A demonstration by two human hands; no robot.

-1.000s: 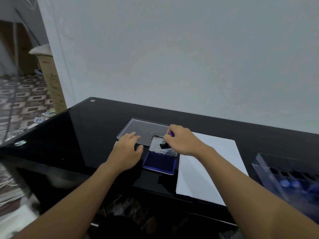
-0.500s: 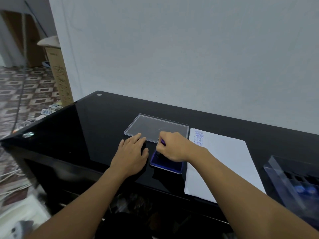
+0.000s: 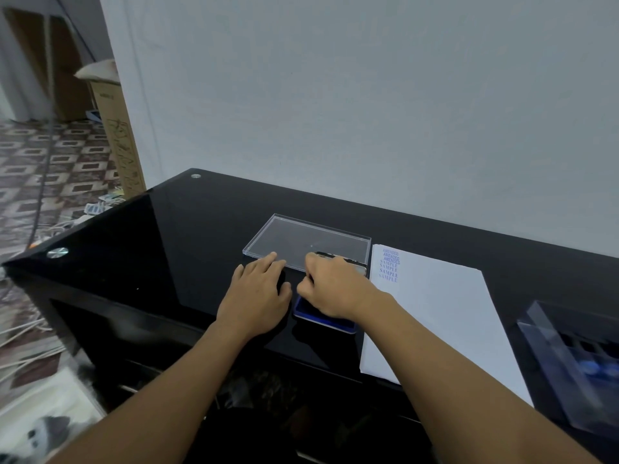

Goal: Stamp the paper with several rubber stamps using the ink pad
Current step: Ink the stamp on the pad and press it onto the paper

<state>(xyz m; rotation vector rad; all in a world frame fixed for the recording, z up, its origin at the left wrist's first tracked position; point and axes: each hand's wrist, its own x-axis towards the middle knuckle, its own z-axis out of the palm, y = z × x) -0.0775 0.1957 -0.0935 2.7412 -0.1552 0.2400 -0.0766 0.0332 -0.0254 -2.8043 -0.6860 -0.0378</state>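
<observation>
head view, looking down on the black glass table (image 3: pixel 187 236): the right hand (image 3: pixel 335 288) lay knuckles-up over the blue ink pad (image 3: pixel 326 321), fingers curled down onto it, covering most of the inked face. whatever those fingers pinched was hidden beneath them, so i could not tell what the hand held, if anything. behind the knuckles only the top edge of the pad's raised lid (image 3: pixel 348 261) showed. the left hand (image 3: pixel 256 296) rested flat on the table just left of the pad, fingers straight, their tips at the near edge of a clear shallow tray (image 3: pixel 311 241). the white paper (image 3: pixel 442 316) lay just right of the pad, with a column of blue prints (image 3: pixel 390 266) at its far left corner, reading amended and sample. at the far right a clear box (image 3: pixel 549 333) was cut off by the frame and blurred; dark compartments and blue round shapes (image 3: pixel 596 368) showed inside, too smeared to name.
</observation>
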